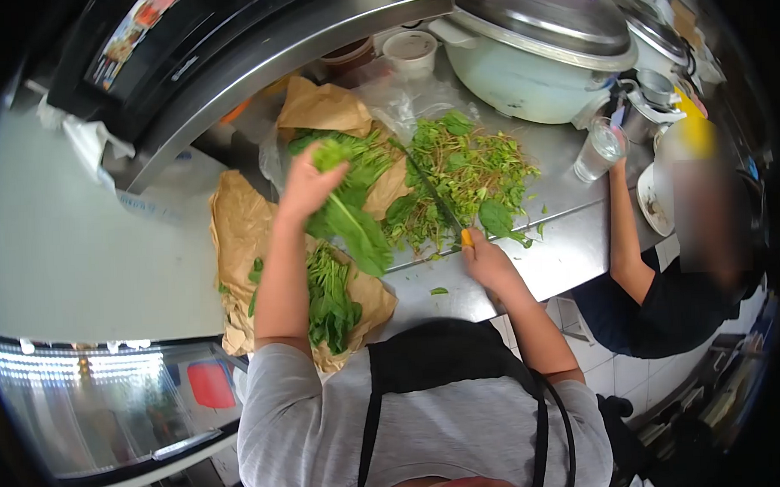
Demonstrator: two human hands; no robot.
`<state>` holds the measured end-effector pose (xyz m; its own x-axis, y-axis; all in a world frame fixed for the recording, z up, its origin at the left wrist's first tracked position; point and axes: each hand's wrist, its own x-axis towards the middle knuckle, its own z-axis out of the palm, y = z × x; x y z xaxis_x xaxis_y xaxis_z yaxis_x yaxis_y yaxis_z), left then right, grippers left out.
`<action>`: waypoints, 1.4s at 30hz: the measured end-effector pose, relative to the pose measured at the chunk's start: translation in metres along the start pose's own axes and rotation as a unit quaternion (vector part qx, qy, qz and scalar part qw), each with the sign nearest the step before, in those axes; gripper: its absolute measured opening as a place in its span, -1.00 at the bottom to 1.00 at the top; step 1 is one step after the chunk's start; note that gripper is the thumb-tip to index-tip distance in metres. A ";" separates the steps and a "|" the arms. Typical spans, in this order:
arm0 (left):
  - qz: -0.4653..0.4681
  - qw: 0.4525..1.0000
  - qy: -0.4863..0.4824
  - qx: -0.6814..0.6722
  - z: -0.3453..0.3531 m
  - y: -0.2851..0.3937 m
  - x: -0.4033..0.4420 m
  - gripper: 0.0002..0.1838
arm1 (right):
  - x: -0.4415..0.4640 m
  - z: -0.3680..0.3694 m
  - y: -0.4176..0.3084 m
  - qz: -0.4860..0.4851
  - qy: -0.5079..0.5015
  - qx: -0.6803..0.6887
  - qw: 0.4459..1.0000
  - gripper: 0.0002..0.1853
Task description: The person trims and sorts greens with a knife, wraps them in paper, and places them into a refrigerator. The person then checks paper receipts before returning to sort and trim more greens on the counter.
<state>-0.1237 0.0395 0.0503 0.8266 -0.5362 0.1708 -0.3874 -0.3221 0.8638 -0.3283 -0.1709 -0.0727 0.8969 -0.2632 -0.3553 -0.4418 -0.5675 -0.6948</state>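
Note:
My left hand (pixel 309 182) is closed round a bunch of leafy greens (pixel 355 232), its large leaves hanging down to the right over brown paper (pixel 235 223). My right hand (pixel 487 259) grips the yellow handle of a knife (pixel 435 195), whose dark blade points up and left across a pile of cut stems and small leaves (pixel 473 168). Below my left hand, more leafy greens (pixel 330 306) lie on the brown paper. A loose leaf (pixel 440 291) rests on the metal counter (pixel 545 259).
At the right, a person in dark clothes (pixel 642 320) holds a glass of water (pixel 601 148) at the counter. A large lidded pot (pixel 522 76) and a white tub (pixel 410 52) stand at the back. A metal-edged shelf (pixel 289 62) juts over the upper left.

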 end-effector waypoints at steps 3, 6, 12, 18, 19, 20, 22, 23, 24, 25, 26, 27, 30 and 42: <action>0.040 0.989 0.068 -0.128 -0.046 0.010 -0.006 -0.88 | 0.000 0.002 0.007 -0.018 0.012 0.018 1.000 -0.53; 0.143 0.934 0.057 -0.322 -0.066 -0.001 -0.010 -0.84 | -0.013 -0.001 0.008 -0.045 0.034 0.051 0.997 -0.53; 0.126 0.922 0.091 -0.354 -0.062 -0.030 -0.025 -0.83 | -0.053 -0.031 -0.015 -0.117 -0.015 0.084 0.989 -0.54; 0.089 0.944 0.111 -0.298 -0.049 -0.057 -0.033 -0.86 | -0.055 -0.016 -0.030 -0.184 -0.078 -0.028 0.979 -0.56; 0.085 0.946 0.119 -0.289 -0.048 -0.057 -0.034 -0.85 | -0.052 -0.012 -0.031 -0.181 -0.065 -0.036 0.981 -0.56; 0.081 0.948 0.127 -0.279 -0.048 -0.057 -0.036 -0.85 | -0.049 -0.008 -0.032 -0.178 -0.052 -0.043 0.982 -0.57; 0.082 0.952 0.146 -0.254 -0.049 -0.050 -0.041 -0.85 | -0.043 -0.003 -0.032 -0.169 -0.037 -0.057 0.983 -0.59; 0.087 0.954 0.157 -0.239 -0.054 -0.044 -0.044 -0.84 | -0.041 -0.002 -0.033 -0.163 -0.035 -0.064 0.984 -0.59; 0.092 0.956 0.167 -0.224 -0.060 -0.036 -0.046 -0.84 | -0.038 -0.001 -0.033 -0.157 -0.033 -0.070 0.985 -0.59; 0.101 0.948 0.188 -0.236 -0.066 -0.025 -0.050 -0.84 | -0.035 0.000 -0.033 -0.142 -0.038 -0.076 0.986 -0.58; 0.110 0.940 0.209 -0.248 -0.073 -0.013 -0.053 -0.85 | -0.033 -0.001 -0.032 -0.127 -0.043 -0.083 0.988 -0.58; 0.119 0.930 0.228 -0.261 -0.079 0.001 -0.055 -0.85 | -0.031 -0.001 -0.032 -0.111 -0.048 -0.089 0.989 -0.57; 0.065 0.939 0.296 -0.165 -0.092 0.043 -0.056 -0.85 | -0.030 -0.002 -0.028 -0.110 -0.047 -0.094 0.988 -0.57; -0.249 0.833 -0.096 0.486 0.042 -0.066 0.029 -0.61 | -0.060 -0.019 -0.002 -0.085 -0.084 -0.003 0.993 -0.56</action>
<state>-0.0913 0.0119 -0.0218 0.9388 -0.2334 -0.2533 -0.2417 -0.9704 -0.0016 -0.3808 -0.1684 -0.0379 0.9427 -0.0296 -0.3323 -0.2833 -0.5971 -0.7505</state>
